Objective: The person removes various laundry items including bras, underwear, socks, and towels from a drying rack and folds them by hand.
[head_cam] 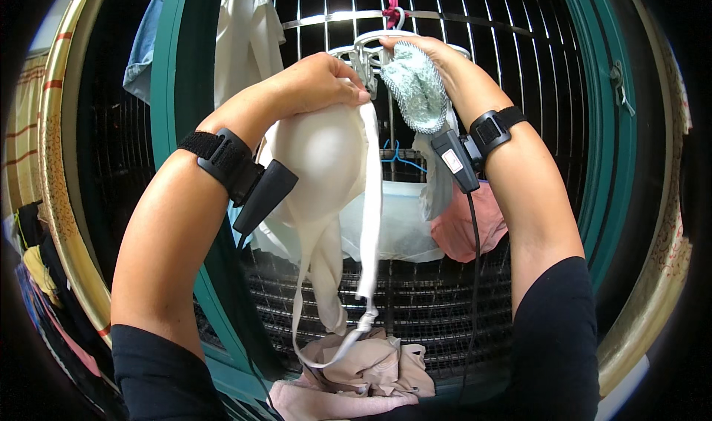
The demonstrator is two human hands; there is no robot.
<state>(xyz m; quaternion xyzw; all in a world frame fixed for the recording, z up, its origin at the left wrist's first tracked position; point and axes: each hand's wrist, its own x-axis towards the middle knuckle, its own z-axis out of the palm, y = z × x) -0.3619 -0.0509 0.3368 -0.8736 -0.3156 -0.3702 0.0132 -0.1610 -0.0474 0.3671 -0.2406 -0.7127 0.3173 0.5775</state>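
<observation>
My left hand (328, 84) pinches the upper edge of a cream bra (325, 154); its cup and white straps hang below. The white plastic clip hanger (384, 37) hangs by a hook from a pink tie (391, 1). My right hand (414, 46) is at the hanger's rim, its thumb against the ring; a pale green cloth with a checked edge (417, 87) hides part of this hand. Clips (367, 71) dangle between the hands, close to my left fingertips. Behind hang a salmon-pink garment (470, 221) and a grey-white cloth (436, 187).
Metal window bars (489, 37) stand behind, framed in green (603, 115). White clothing (245, 37) and denim (146, 48) hang at the upper left. A blue hanger (397, 157) is farther back. Beige and pink fabrics (378, 365) lie at the bottom. Patterned curtains (69, 198) flank the opening.
</observation>
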